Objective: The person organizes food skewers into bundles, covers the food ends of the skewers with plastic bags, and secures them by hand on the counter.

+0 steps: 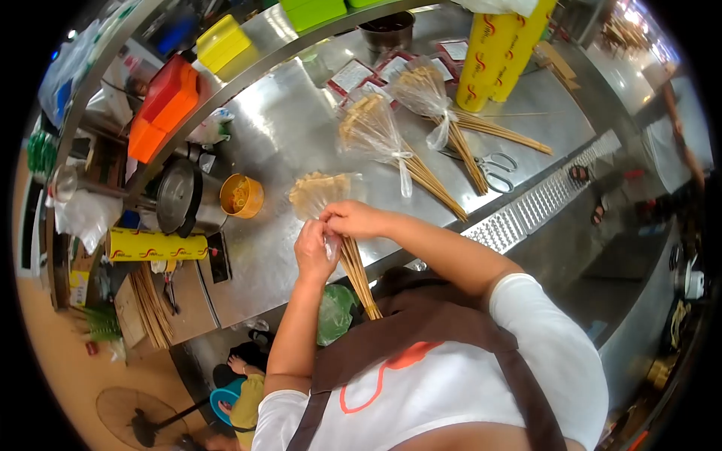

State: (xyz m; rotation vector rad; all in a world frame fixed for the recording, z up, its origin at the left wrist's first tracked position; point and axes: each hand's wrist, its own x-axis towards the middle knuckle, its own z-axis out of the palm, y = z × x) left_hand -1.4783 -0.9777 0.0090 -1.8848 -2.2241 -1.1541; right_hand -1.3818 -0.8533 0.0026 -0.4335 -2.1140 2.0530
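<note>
A clear plastic bag [310, 192] covers the pale food ends of a bundle of skewers, whose bare wooden sticks [356, 272] point down toward my apron. My left hand [313, 249] is closed on the gathered neck of the bag. From the right, my right hand [355, 219] pinches the same neck, its fingertips meeting those of the left. What lies between the fingertips is partly hidden. Farther right on the steel table are two more bagged skewer bundles, one with a knotted bag [368, 128] and another bag [421, 86] behind it.
Scissors [498, 171] lie beside the sticks at right. An orange tub of rubber bands [242, 197] and a lidded pot [180, 197] stand left. Yellow film rolls [492, 60] stand at the back. A metal shelf rail [226, 92] crosses above the table. Another person [248, 402] sits below left.
</note>
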